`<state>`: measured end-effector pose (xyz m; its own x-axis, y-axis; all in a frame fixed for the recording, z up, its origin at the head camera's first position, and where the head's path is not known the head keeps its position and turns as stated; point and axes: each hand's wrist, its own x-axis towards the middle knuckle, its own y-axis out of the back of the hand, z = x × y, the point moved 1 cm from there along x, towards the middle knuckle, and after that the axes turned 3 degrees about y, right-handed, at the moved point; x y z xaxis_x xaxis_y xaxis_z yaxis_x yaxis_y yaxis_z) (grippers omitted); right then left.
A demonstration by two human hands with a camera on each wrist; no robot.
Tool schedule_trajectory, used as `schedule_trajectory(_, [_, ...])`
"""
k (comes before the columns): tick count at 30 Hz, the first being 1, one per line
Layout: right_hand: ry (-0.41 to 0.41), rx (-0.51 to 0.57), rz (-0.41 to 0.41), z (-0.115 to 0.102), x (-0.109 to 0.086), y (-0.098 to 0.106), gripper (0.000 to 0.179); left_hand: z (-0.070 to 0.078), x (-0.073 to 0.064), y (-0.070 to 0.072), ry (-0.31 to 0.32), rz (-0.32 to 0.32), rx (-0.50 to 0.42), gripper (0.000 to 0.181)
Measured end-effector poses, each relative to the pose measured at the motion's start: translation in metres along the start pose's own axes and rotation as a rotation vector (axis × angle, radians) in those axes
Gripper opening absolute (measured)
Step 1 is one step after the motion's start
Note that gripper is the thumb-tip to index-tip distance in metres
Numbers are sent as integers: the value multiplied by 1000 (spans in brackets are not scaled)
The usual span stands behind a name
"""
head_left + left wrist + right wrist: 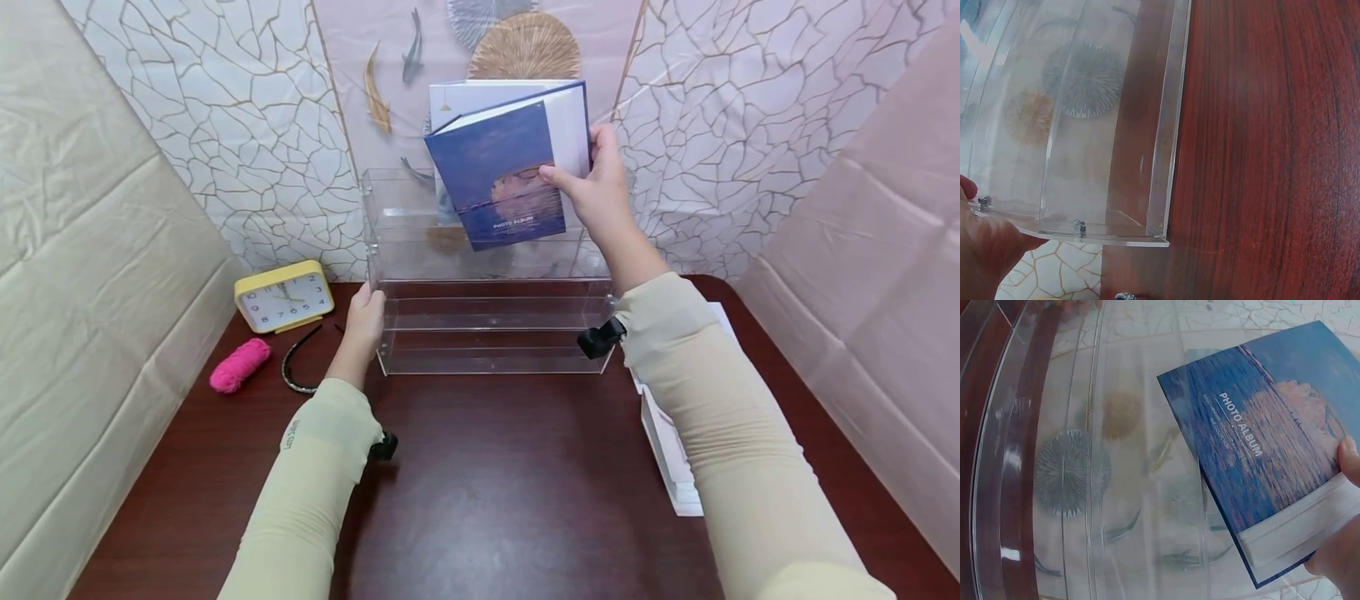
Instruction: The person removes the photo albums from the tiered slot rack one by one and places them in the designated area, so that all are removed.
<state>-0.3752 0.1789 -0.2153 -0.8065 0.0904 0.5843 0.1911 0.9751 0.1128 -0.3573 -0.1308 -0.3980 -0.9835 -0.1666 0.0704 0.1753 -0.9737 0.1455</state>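
Observation:
A blue photo album (pixel 502 183) with a sea-and-cliff cover is tilted above the back of a clear tiered acrylic rack (pixel 495 360). My right hand (pixel 600 192) pinches its right edge, thumb over the front cover and fingers behind. The right wrist view shows the album's printed title and white spine band close up. Behind the album, a pale book (pixel 450 93) stands at the rack's top tier, mostly covered. My left hand (pixel 365 321) grips the rack's left side panel. In the left wrist view, thumb and finger lie on either side of that panel edge (pixel 1022 225).
Left of the rack are a yellow clock (pixel 285 298), a pink yarn skein (pixel 240 365) and a dark curved band (pixel 288 371). White book-like items (pixel 667 450) lie at the right, partly under my right sleeve. Patterned cloth walls (pixel 750 125) enclose the table (pixel 480 483).

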Motion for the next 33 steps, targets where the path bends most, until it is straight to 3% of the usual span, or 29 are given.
schedule_trajectory(6, [24,-6,22,-6,-4,11,46,2,-1,0,20,-23,-25,52])
schedule_trajectory(15, [23,78,103,-9,-13,27,44,34,-25,0,48,-47,-20,52])
schedule_trajectory(19, [2,129,147,-10,-22,39,43,19,-13,1,52,-40,-22,52])
schedule_trajectory(24, [19,243,184,-21,-47,55,42,3,-2,1,18,-24,-2,52])
schedule_trajectory(28, [47,361,195,-27,-73,67,40,3,-5,0,-14,-10,-9,53])
schedule_trajectory(33, [55,395,175,-22,-114,79,37,3,-5,-2,-3,-15,-7,53])
